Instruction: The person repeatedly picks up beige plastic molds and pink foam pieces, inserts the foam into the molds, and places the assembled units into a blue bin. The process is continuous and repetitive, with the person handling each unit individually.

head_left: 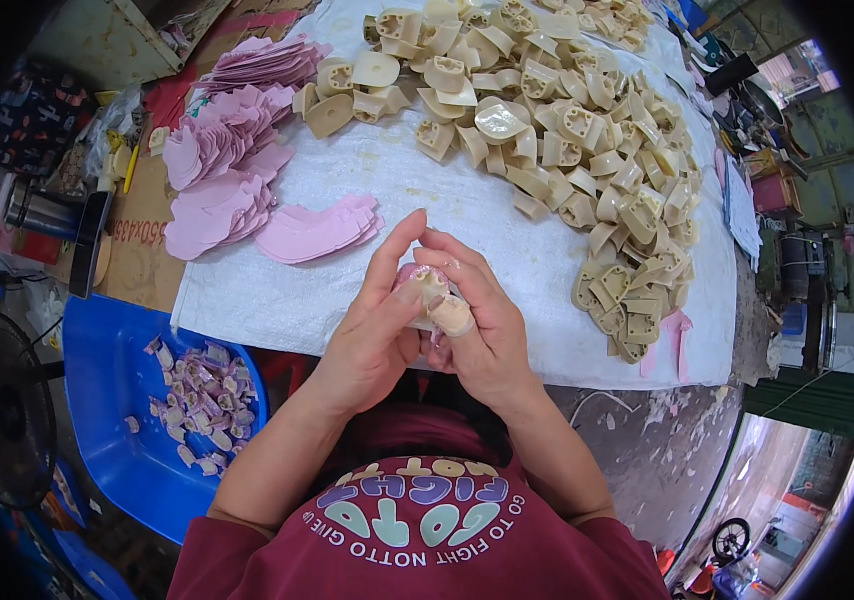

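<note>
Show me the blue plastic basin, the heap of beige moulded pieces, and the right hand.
Blue plastic basin (102,395): head view, bare inner surface.
Heap of beige moulded pieces (579,124): head view, a piece mid-heap.
Right hand (490,335): head view, near the thumb's base.

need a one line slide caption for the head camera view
Left hand and right hand hold a pink-and-beige piece near pink cutouts, heaped beige parts and a blue basin.

The left hand (375,330) and right hand (493,328) hide most of the cream-and-pink piece (431,286) between them (its underside entirely), while the heap of cream moulded pieces (569,122) runs off the top edge.
</note>
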The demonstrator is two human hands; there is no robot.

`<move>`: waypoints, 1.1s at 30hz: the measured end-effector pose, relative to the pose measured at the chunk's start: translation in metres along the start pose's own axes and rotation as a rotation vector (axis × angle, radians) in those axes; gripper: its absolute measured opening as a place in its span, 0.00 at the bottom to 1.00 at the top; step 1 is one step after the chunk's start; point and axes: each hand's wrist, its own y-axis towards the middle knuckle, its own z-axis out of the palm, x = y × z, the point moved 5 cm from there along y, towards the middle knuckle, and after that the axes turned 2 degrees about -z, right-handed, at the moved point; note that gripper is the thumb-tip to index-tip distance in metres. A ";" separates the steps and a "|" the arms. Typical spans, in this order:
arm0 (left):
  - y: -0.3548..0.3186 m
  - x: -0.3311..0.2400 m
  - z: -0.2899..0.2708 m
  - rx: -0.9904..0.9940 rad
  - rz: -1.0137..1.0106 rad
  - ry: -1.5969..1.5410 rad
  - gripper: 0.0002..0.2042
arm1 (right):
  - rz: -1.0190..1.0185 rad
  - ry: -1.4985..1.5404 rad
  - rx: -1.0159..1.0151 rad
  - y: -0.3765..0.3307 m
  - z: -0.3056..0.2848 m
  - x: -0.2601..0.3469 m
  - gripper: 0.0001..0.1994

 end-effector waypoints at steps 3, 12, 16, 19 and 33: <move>0.005 0.003 -0.002 -0.019 0.015 -0.026 0.36 | -0.206 -0.236 -0.001 0.004 -0.006 -0.005 0.17; -0.005 -0.014 0.006 0.098 0.110 0.056 0.49 | -0.132 0.325 0.126 0.004 -0.003 -0.009 0.21; -0.005 -0.043 0.011 0.151 0.421 1.237 0.47 | 0.149 0.551 -0.011 -0.005 -0.015 -0.025 0.20; -0.002 -0.040 0.017 0.253 0.570 1.607 0.45 | 0.324 0.388 -0.066 -0.009 -0.023 -0.031 0.17; -0.008 -0.050 0.030 0.028 0.627 1.704 0.21 | -0.081 -0.112 -0.122 -0.015 -0.021 0.009 0.12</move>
